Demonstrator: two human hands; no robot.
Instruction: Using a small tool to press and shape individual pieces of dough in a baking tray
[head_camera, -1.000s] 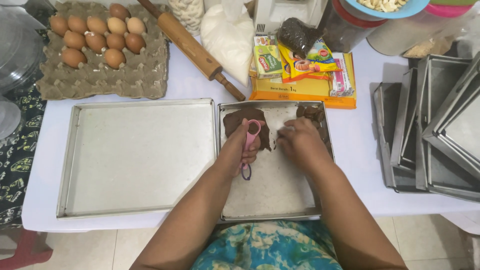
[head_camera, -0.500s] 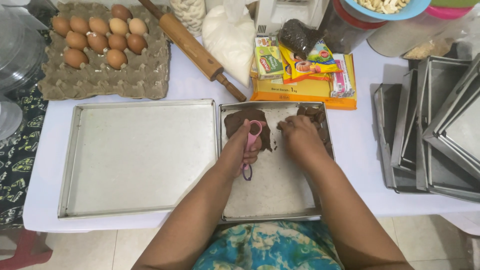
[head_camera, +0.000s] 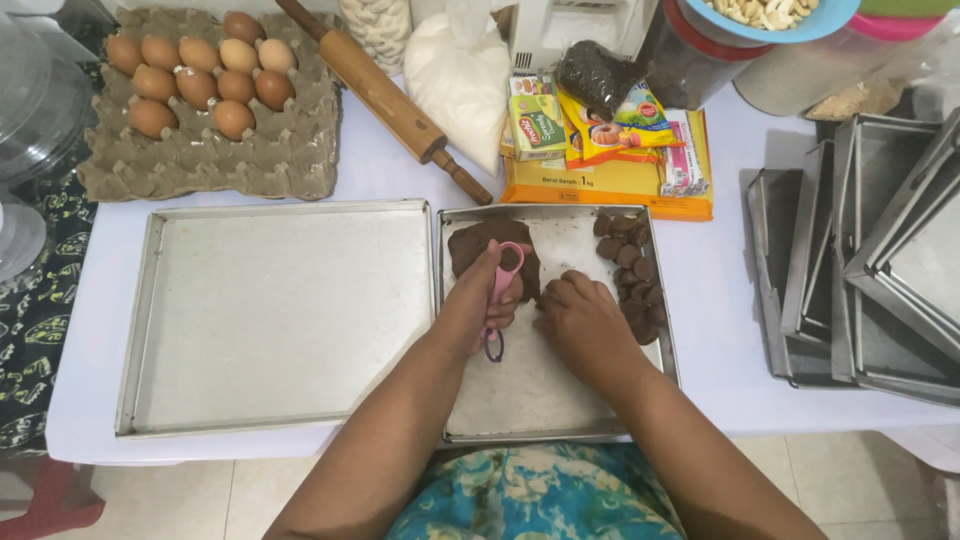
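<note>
A flat lump of dark brown dough (head_camera: 478, 247) lies at the far end of a small metal baking tray (head_camera: 520, 390). My left hand (head_camera: 478, 305) grips a pink scoop-like tool (head_camera: 503, 275) whose ring end rests on the dough. My right hand (head_camera: 585, 322) is curled, fingertips down at the dough's right edge; whether it holds a piece is hidden. Several small brown dough pieces (head_camera: 630, 268) lie along the tray's right side.
A larger bare tray (head_camera: 270, 310) sits to the left. Behind are an egg carton (head_camera: 215, 100), a rolling pin (head_camera: 385, 95), a white bag (head_camera: 455, 75) and packets (head_camera: 610, 140). Stacked trays (head_camera: 860, 260) stand at the right.
My right hand has drawn back from the far right of the tray toward the middle, beside the dough lump. The left hand has stayed on the dough with the pink tool.
</note>
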